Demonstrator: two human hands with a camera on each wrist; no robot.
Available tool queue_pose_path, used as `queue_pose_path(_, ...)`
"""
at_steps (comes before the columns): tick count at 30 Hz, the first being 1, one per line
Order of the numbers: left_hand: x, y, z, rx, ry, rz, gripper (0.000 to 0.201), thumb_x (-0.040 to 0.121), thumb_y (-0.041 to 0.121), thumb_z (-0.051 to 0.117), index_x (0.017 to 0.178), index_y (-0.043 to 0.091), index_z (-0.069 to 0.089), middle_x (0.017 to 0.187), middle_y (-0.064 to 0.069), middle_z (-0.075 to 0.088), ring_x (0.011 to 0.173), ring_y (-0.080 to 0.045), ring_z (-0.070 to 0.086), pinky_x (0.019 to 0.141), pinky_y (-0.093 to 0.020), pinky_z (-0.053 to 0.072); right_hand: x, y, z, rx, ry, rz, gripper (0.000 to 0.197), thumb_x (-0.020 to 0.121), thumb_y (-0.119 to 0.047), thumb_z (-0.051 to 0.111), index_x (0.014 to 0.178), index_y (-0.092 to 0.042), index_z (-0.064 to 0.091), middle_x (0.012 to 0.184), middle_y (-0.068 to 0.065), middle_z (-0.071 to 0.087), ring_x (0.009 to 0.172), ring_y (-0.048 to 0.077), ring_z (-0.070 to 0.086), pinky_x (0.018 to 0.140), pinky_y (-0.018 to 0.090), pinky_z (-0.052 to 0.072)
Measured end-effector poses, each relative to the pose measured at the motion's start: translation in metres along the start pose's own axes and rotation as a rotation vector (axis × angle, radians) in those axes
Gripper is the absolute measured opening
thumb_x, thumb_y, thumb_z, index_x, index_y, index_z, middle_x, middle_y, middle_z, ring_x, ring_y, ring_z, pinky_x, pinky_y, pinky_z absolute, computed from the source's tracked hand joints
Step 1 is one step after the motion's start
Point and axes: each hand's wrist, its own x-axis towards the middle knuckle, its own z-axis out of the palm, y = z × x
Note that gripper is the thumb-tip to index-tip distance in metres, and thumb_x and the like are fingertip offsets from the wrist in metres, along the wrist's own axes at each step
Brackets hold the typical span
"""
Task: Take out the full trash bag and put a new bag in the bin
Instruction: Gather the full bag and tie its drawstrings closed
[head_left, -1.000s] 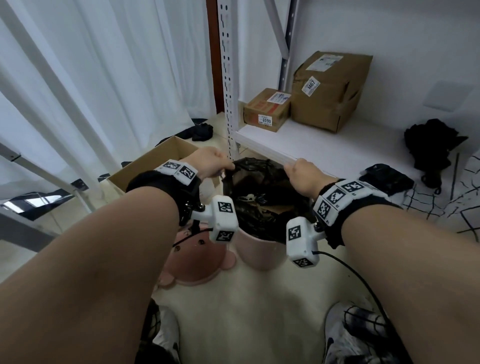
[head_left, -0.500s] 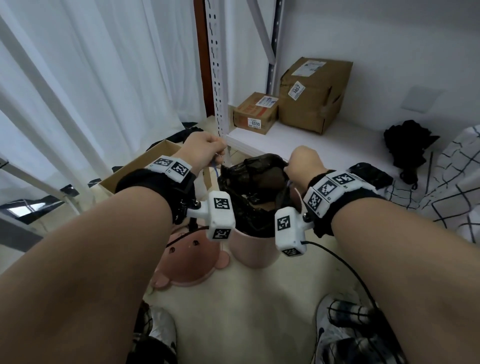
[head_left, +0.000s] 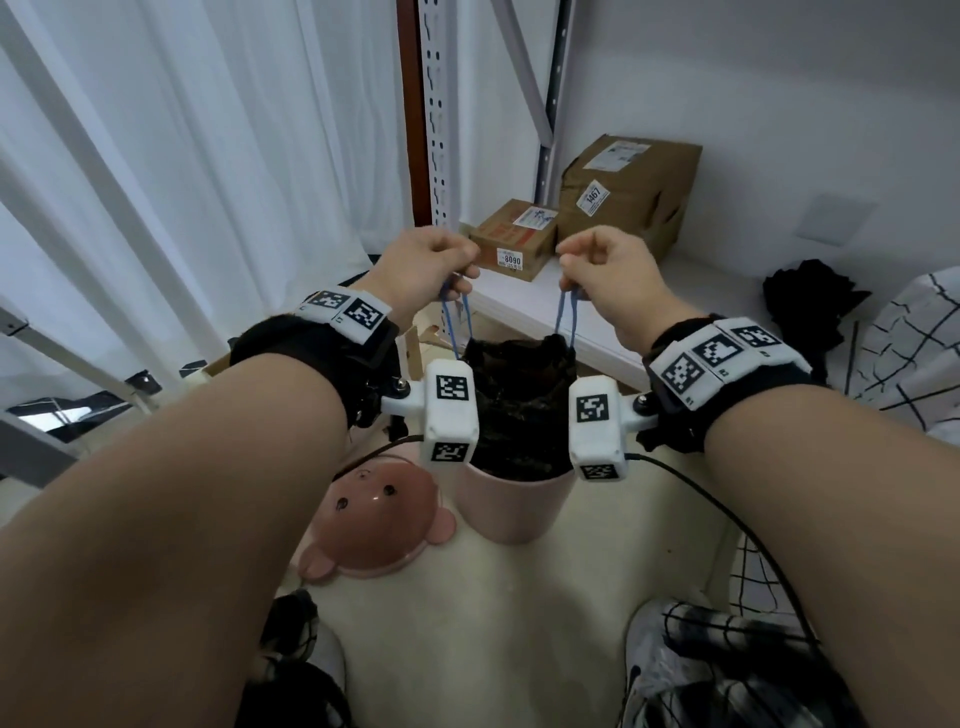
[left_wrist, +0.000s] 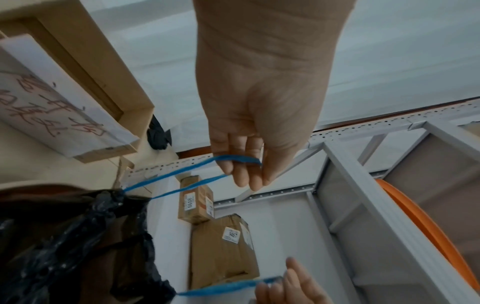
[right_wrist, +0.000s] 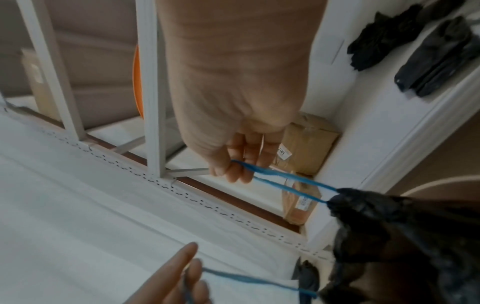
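Observation:
A black trash bag (head_left: 519, 405) sits in the pink bin (head_left: 511, 506) on the floor, its mouth gathered and standing above the rim. Two blue drawstring loops run up from it. My left hand (head_left: 447, 275) pinches the left loop (head_left: 457, 322), and my right hand (head_left: 582, 280) pinches the right loop (head_left: 566, 317), both held above the bag. In the left wrist view the left hand's fingers (left_wrist: 246, 168) curl round the blue string (left_wrist: 182, 174) leading to the bag (left_wrist: 64, 246). In the right wrist view the right hand (right_wrist: 233, 166) holds its string (right_wrist: 285, 181) taut to the bag (right_wrist: 402, 236).
A pink bear-shaped lid (head_left: 374, 519) lies on the floor left of the bin. A white shelf (head_left: 524, 301) behind holds two cardboard boxes (head_left: 514, 239) and black cloth (head_left: 810, 301). Its metal upright (head_left: 436, 119) stands close. White curtains (head_left: 182, 156) hang left. My shoes (head_left: 670, 654) are below.
Both hands have risen from the bag's rim, drawing the blue strings up. The bag's mouth has pulled in narrower and lifted above the bin.

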Motion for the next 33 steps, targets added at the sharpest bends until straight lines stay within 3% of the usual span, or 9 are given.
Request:
queue_pose_path(5, -0.002, 0.003, 0.004, 0.029, -0.085, -0.018, 0.014, 0.096, 0.008, 0.049, 0.088, 0.014, 0.059, 0.083, -0.005, 0.063, 0.066, -0.01, 0.061, 0.061, -0.018, 0.053, 0.0, -0.004, 0.007, -0.018, -0.129, 0.046, 0.013, 0.091, 0.0, 0.053, 0.097, -0.009, 0.061, 0.076, 0.004, 0.061, 0.067, 0.01, 0.059, 0.057, 0.013, 0.049)
queue_pose_path(12, -0.002, 0.032, 0.004, 0.001, -0.149, 0.162, 0.017, 0.095, 0.007, 0.05, 0.107, 0.008, 0.061, 0.086, 0.0, 0.07, 0.075, -0.007, 0.065, 0.069, -0.015, 0.054, 0.011, -0.028, 0.01, 0.114, -0.129, -0.128, 0.02, 0.087, 0.002, 0.058, 0.101, -0.01, 0.064, 0.081, -0.001, 0.064, 0.074, 0.003, 0.063, 0.068, 0.013, 0.049)
queue_pose_path(15, -0.002, 0.025, 0.008, 0.027, -0.124, 0.109, 0.016, 0.094, 0.003, 0.049, 0.095, 0.012, 0.063, 0.085, -0.001, 0.067, 0.072, -0.009, 0.062, 0.069, -0.019, 0.052, 0.008, -0.022, 0.011, 0.118, -0.115, -0.129, 0.019, 0.086, 0.005, 0.059, 0.103, -0.002, 0.063, 0.082, 0.001, 0.063, 0.063, -0.008, 0.062, 0.061, 0.007, 0.047)
queue_pose_path(18, -0.003, 0.028, 0.009, -0.044, -0.074, 0.154, 0.015, 0.092, 0.004, 0.053, 0.091, 0.014, 0.065, 0.084, -0.003, 0.067, 0.072, -0.008, 0.063, 0.069, -0.017, 0.054, 0.01, -0.02, 0.008, 0.143, -0.104, -0.154, 0.018, 0.085, 0.004, 0.061, 0.095, -0.011, 0.064, 0.079, 0.0, 0.064, 0.069, -0.002, 0.063, 0.066, 0.012, 0.049)
queue_pose_path(21, -0.003, 0.027, 0.01, -0.014, -0.082, 0.16, 0.02, 0.089, 0.008, 0.061, 0.109, 0.011, 0.064, 0.089, -0.004, 0.068, 0.081, -0.011, 0.064, 0.073, -0.019, 0.053, 0.012, -0.021, 0.007, 0.146, -0.102, -0.204, 0.021, 0.086, 0.005, 0.059, 0.092, -0.014, 0.062, 0.075, -0.002, 0.063, 0.07, 0.002, 0.064, 0.073, 0.018, 0.051)
queue_pose_path(25, 0.001, 0.007, 0.018, 0.135, -0.287, 0.09, 0.04, 0.086, 0.017, 0.066, 0.124, 0.022, 0.057, 0.114, 0.0, 0.062, 0.085, -0.013, 0.063, 0.079, -0.025, 0.053, 0.012, -0.018, 0.014, 0.139, -0.135, -0.236, 0.02, 0.085, 0.005, 0.058, 0.097, -0.011, 0.062, 0.075, -0.002, 0.064, 0.076, 0.008, 0.065, 0.075, 0.021, 0.052)
queue_pose_path(28, 0.011, -0.004, 0.026, 0.052, -0.33, 0.071, 0.025, 0.087, 0.013, 0.064, 0.112, 0.011, 0.062, 0.096, -0.005, 0.061, 0.069, -0.007, 0.059, 0.065, -0.016, 0.051, 0.013, -0.014, 0.02, 0.169, -0.144, -0.235, 0.02, 0.083, 0.004, 0.062, 0.095, -0.012, 0.06, 0.075, 0.001, 0.06, 0.075, 0.015, 0.061, 0.073, 0.024, 0.053)
queue_pose_path(31, 0.023, -0.013, 0.032, 0.034, -0.298, 0.069, 0.008, 0.088, 0.001, 0.056, 0.094, 0.003, 0.062, 0.076, -0.008, 0.056, 0.054, -0.004, 0.052, 0.054, -0.013, 0.046, 0.01, -0.005, 0.03, 0.149, -0.084, -0.192, 0.031, 0.079, -0.007, 0.07, 0.098, -0.02, 0.05, 0.077, -0.002, 0.048, 0.069, 0.007, 0.047, 0.066, 0.014, 0.045)
queue_pose_path(33, 0.032, -0.02, 0.031, -0.004, -0.187, 0.05, 0.013, 0.093, 0.003, 0.049, 0.093, -0.001, 0.061, 0.072, -0.008, 0.055, 0.056, -0.007, 0.052, 0.053, -0.014, 0.047, 0.011, 0.011, 0.04, 0.143, -0.115, -0.078, 0.048, 0.079, -0.026, 0.073, 0.115, -0.022, 0.042, 0.093, 0.0, 0.047, 0.086, 0.008, 0.048, 0.08, 0.014, 0.042)
